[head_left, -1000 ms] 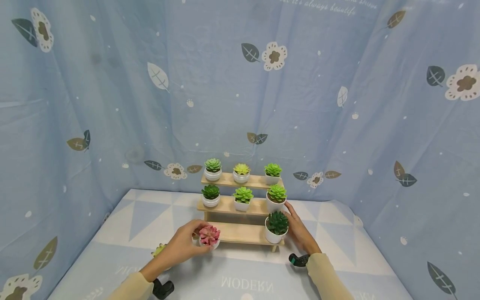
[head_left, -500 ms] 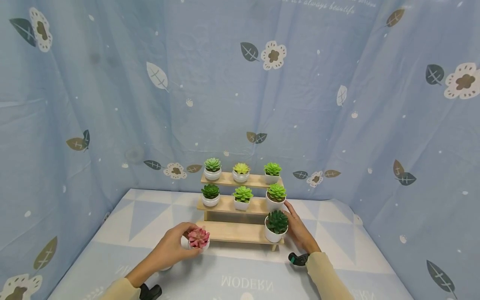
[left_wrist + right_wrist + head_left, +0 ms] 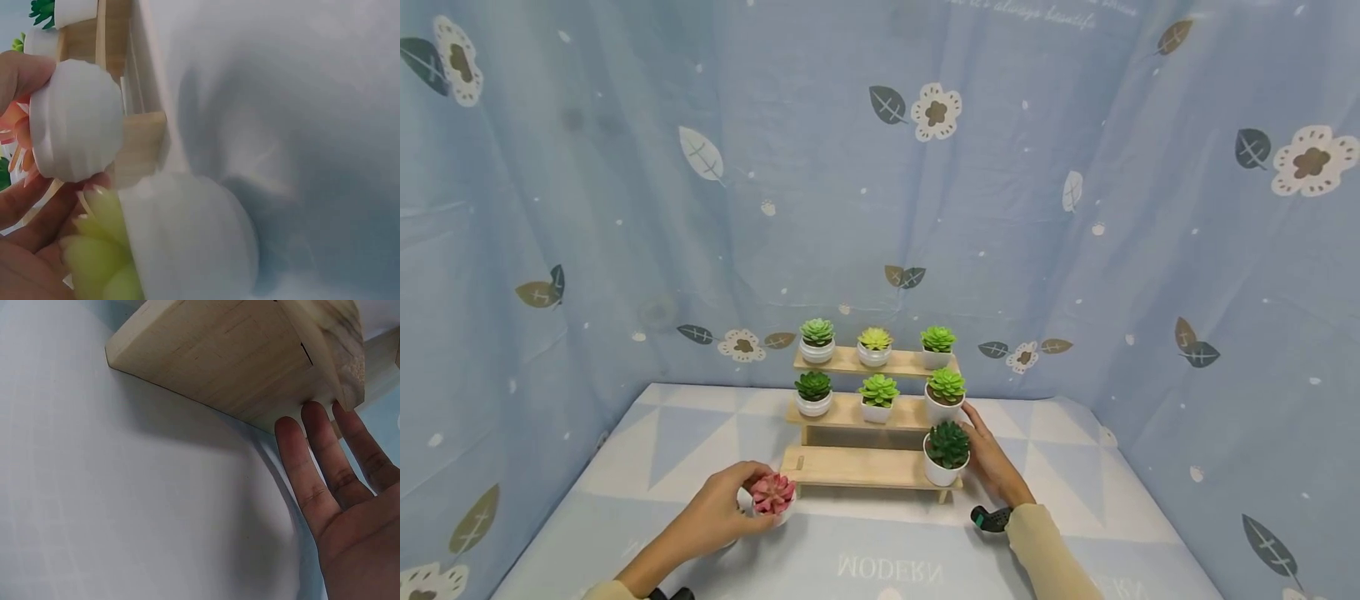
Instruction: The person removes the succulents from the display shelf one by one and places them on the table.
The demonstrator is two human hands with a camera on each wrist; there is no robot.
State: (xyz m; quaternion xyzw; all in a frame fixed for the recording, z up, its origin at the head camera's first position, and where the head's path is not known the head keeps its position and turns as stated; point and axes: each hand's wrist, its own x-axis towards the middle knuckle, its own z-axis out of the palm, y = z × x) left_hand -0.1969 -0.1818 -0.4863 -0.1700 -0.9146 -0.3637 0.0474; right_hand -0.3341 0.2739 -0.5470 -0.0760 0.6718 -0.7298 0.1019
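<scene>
Curtain point(image 3: 820, 208) has white script up top, pretty sure it's "it's always beautiful". Counter point(image 3: 820, 567) says "MODERN", letters look flipped, plus a partly hidden word further right, can't read it.

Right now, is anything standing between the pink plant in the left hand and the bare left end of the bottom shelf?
Nothing visible stands between the pink plant, held by the left hand, and the bottom shelf's left end; the dark green plant stands at the right end.

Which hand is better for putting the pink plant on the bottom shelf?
Probably the left hand: it holds the pink plant near the left end of the bottom shelf. The right hand is at the right end, farther away.
</scene>
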